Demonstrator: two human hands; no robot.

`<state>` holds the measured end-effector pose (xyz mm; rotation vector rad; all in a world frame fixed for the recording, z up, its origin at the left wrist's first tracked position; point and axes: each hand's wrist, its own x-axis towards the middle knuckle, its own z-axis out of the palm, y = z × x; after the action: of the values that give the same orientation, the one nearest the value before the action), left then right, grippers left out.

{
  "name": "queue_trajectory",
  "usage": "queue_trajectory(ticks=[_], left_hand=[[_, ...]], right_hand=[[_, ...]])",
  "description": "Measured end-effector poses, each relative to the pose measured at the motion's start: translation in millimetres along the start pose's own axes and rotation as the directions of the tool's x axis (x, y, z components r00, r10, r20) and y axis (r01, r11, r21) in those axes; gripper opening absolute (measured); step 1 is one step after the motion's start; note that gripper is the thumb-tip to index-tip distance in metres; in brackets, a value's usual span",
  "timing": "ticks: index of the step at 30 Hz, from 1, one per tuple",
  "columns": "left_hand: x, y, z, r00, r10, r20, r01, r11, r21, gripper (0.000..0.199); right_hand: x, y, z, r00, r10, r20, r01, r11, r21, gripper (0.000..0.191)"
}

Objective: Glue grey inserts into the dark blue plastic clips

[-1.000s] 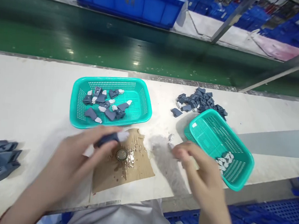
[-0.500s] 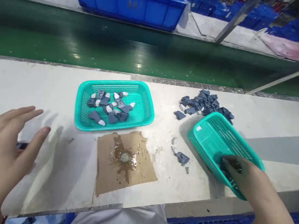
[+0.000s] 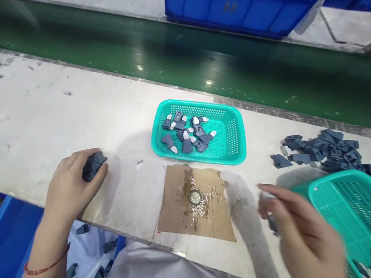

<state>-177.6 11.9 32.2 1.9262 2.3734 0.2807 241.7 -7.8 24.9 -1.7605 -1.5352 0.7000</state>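
Observation:
My left hand [image 3: 71, 186] is closed around dark grey-blue plastic parts [image 3: 94, 165] at the table's left side; how many I cannot tell. My right hand [image 3: 308, 236], blurred, pinches a small whitish piece [image 3: 268, 196] between thumb and fingers. Below those fingers a grey part [image 3: 274, 225] shows, mostly hidden. Between my hands lies a piece of brown cardboard [image 3: 173, 216], wet around a small round disc [image 3: 196, 197]. Behind it stands a green basket [image 3: 240, 153] holding several grey parts with white ends [image 3: 187, 143].
A second green basket [image 3: 316, 194] with parts inside stands at the right. Behind it lies a heap of grey parts [image 3: 334, 149]. A green strip [image 3: 116, 45] runs beyond the table, with a large blue crate [image 3: 229, 10] past it. Loose parts lie below the table's front edge at left.
My right hand has come out of the right basket, moved left and now pinches a whitish piece. My left hand has gone from spread fingers to closed around grey parts. The view has swung left.

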Motion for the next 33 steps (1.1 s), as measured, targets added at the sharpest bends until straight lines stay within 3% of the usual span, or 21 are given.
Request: queue_trajectory(ticks=[2,4,9,12,14,16,18,20,23,27,30,33], left_hand=[[2.5,2.3,-0.8,1.000,0.024,-0.012,-0.024,0.999,-0.028,0.033],[4.9,4.2,-1.3,0.998,0.049,-0.035,-0.050,0.999,-0.021,0.031],[5.4,15.4,-4.4,0.988,0.076,-0.132,-0.078,0.997,-0.010,0.028],[-2.9,33.0,-8.4,0.978,-0.006,-0.207,-0.054,0.957,-0.284,0.024],[-11.2,46.4,-8.3,0.987,-0.110,-0.118,0.018,0.804,-0.594,0.021],[-19.4,58.1,-3.5,0.987,-0.145,0.072,0.140,0.540,-0.830,0.019],[-25.8,67.8,5.4,0.976,-0.060,0.211,0.219,0.287,-0.933,0.015],[-30.1,77.2,14.8,0.956,0.030,0.291,0.285,0.119,-0.951,0.015],[-34.5,92.9,22.2,0.902,0.085,0.424,0.425,0.001,-0.905,0.021],[-39.0,110.8,21.6,0.831,0.125,0.542,0.550,-0.037,-0.834,0.021],[-40.2,116.8,23.4,0.816,0.198,0.542,0.554,-0.006,-0.832,0.019],[-40.2,119.7,26.9,0.834,0.225,0.504,0.521,-0.020,-0.853,0.016]], right_hand=[[-1.6,-34.4,28.3,0.991,-0.034,0.127,0.023,0.996,0.085,0.017],[-1.0,-49.1,46.0,0.974,-0.049,0.223,0.025,0.994,0.108,0.014],[-0.2,-47.6,63.1,0.920,-0.200,0.337,0.189,0.980,0.066,0.018],[-0.1,-46.6,68.0,0.887,-0.304,0.346,0.316,0.948,0.024,0.017],[0.0,-47.1,69.5,0.873,-0.326,0.361,0.357,0.934,-0.021,0.017],[-0.1,-47.6,69.7,0.871,-0.330,0.363,0.369,0.928,-0.043,0.017],[-0.7,-47.7,69.1,0.873,-0.336,0.353,0.371,0.928,-0.034,0.016],[-2.1,-47.1,68.4,0.880,-0.336,0.336,0.362,0.932,-0.016,0.016],[-5.1,-45.2,67.1,0.917,-0.239,0.318,0.240,0.970,0.037,0.016],[-6.1,-43.5,65.2,0.964,0.013,0.267,-0.081,0.966,0.247,0.017],[-3.2,-45.2,65.1,0.964,0.089,0.252,-0.195,0.879,0.435,0.016],[-1.1,-48.6,65.7,0.955,0.112,0.274,-0.251,0.794,0.554,0.015]])
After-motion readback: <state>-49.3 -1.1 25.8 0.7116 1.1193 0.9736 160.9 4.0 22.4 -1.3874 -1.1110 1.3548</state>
